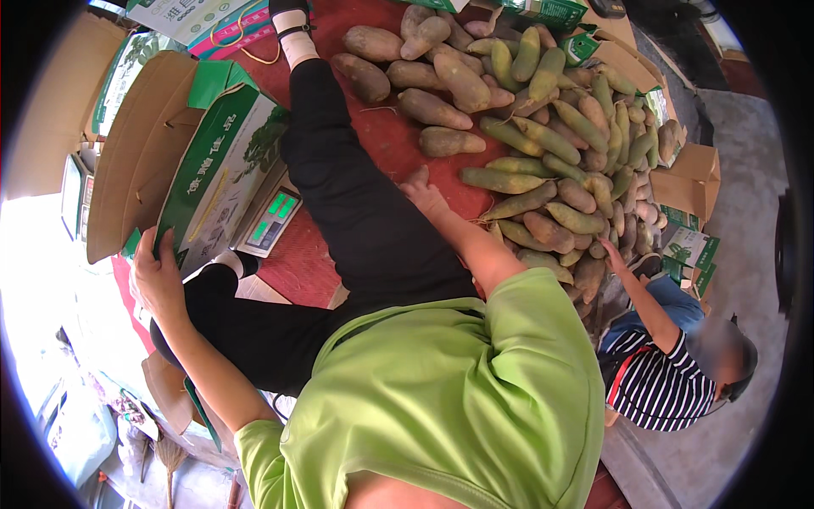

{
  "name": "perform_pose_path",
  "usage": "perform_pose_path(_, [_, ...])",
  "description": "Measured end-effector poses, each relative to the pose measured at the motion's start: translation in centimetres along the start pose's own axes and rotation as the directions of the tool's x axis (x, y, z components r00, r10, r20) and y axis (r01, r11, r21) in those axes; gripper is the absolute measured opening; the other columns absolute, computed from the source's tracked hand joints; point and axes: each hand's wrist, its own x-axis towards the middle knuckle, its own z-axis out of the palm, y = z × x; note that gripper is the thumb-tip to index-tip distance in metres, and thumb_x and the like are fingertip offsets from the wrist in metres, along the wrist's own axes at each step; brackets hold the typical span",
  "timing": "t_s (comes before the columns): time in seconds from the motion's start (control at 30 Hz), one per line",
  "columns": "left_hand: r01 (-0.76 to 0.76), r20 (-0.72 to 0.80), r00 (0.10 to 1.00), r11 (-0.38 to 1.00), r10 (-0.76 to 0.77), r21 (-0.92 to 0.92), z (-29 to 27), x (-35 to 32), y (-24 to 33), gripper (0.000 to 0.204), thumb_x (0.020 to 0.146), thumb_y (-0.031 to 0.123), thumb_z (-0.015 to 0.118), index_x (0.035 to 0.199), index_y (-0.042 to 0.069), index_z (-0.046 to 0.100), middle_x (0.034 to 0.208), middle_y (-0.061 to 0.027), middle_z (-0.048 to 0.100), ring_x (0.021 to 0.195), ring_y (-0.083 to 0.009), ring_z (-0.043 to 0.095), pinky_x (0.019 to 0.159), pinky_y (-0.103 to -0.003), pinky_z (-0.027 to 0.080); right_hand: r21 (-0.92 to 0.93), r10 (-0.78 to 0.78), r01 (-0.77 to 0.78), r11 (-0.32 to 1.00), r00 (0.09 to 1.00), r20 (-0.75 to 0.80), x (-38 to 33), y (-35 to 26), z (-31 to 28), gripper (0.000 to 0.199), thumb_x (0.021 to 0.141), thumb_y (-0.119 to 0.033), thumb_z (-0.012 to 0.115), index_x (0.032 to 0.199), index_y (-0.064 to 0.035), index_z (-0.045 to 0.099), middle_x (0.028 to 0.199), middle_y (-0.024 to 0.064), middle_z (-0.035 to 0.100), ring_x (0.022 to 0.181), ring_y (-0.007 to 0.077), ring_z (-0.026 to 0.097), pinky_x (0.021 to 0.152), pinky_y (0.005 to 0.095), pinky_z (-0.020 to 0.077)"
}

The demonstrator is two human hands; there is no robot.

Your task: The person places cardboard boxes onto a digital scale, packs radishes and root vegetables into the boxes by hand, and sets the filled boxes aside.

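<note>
At the left, a cardboard box (222,161) with green and white printed sides stands tilted on a scale (270,222) with a lit green display. My left hand (158,278) is closed on the box's near corner, thumb and fingers on either side of the edge. My right hand (426,197) is low over the red mat (381,140), its fingers apart and nothing seen in them. Close to its right lies a large heap of long green radishes (509,178). Brown, earthy-looking roots (434,109) lie just beyond that hand.
A person in a striped shirt (670,382) crouches at the right, one hand (612,254) at the heap. Open cartons (688,176) stand along the heap's right side. More boxes (191,17) are at the far left. A broom (170,458) stands at the lower left. My legs stretch across the mat.
</note>
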Motion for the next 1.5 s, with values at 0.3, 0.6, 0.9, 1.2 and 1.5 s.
perform_pose_path(0.3, [-0.028, -0.057, 0.998, 0.999, 0.030, 0.030, 0.0, -0.2, 0.0, 0.018, 0.088, 0.028, 0.064, 0.097, 0.013, 0.067, 0.084, -0.0104, 0.068, 0.075, -0.0295, 0.065, 0.063, -0.036, 0.047, -0.205, -0.138, 0.184, 0.961, 0.966, 0.220, -2.5, -0.7, -3.8, 0.047, 0.087, -0.035, 0.050, 0.134, -0.0272, 0.049, 0.123, 0.0040, 0.056, 0.125, 0.0248, 0.043, 0.099, 0.0550, 0.0344])
perform_pose_path(0.6, [-0.031, -0.050, 0.998, 1.000, 0.031, 0.003, -0.2, 0.0, 0.4, 0.020, 0.087, 0.024, 0.065, 0.100, 0.009, 0.067, 0.085, -0.0127, 0.069, 0.076, -0.0293, 0.066, 0.066, -0.036, 0.048, -0.046, -0.030, 0.027, 0.999, 0.997, -0.072, -4.1, 1.8, -1.7, 0.046, 0.084, -0.026, 0.056, 0.130, -0.0248, 0.051, 0.124, 0.0039, 0.054, 0.117, 0.0237, 0.048, 0.091, 0.0476, 0.0382])
perform_pose_path(0.9, [0.015, -0.038, 0.999, 0.999, -0.013, 0.043, 0.3, 0.0, 0.2, 0.022, 0.087, 0.023, 0.066, 0.102, 0.006, 0.067, 0.084, -0.0144, 0.069, 0.076, -0.0300, 0.067, 0.068, -0.036, 0.048, -0.176, -0.245, 0.282, 0.943, 0.948, 0.205, -1.4, -0.5, 2.6, 0.044, 0.085, -0.044, 0.048, 0.120, -0.0196, 0.058, 0.118, 0.0028, 0.054, 0.119, 0.0217, 0.044, 0.092, 0.0496, 0.0346])
perform_pose_path(1.2, [-0.006, -0.049, 0.999, 1.000, 0.007, 0.005, 0.8, 0.0, -1.0, 0.024, 0.086, 0.023, 0.067, 0.103, 0.006, 0.067, 0.087, -0.0126, 0.069, 0.077, -0.0283, 0.067, 0.069, -0.035, 0.049, -0.133, -0.001, 0.026, 0.991, 0.982, 0.188, -9.7, 4.9, -0.9, 0.028, 0.080, -0.029, 0.061, 0.106, -0.0194, 0.065, 0.113, 0.0040, 0.057, 0.112, 0.0246, 0.049, 0.086, 0.0430, 0.0408])
perform_pose_path(1.5, [0.024, 0.000, 1.000, 0.996, -0.024, -0.092, 0.8, 0.2, -1.5, 0.025, 0.087, 0.025, 0.066, 0.105, 0.007, 0.066, 0.089, -0.0132, 0.069, 0.079, -0.0275, 0.067, 0.071, -0.035, 0.049, -0.031, 0.377, -0.376, 0.926, 0.925, 0.039, -12.2, 7.2, 3.1, 0.039, 0.071, -0.026, 0.071, 0.109, -0.0175, 0.063, 0.110, 0.0068, 0.057, 0.109, 0.0278, 0.053, 0.092, 0.0426, 0.0434])
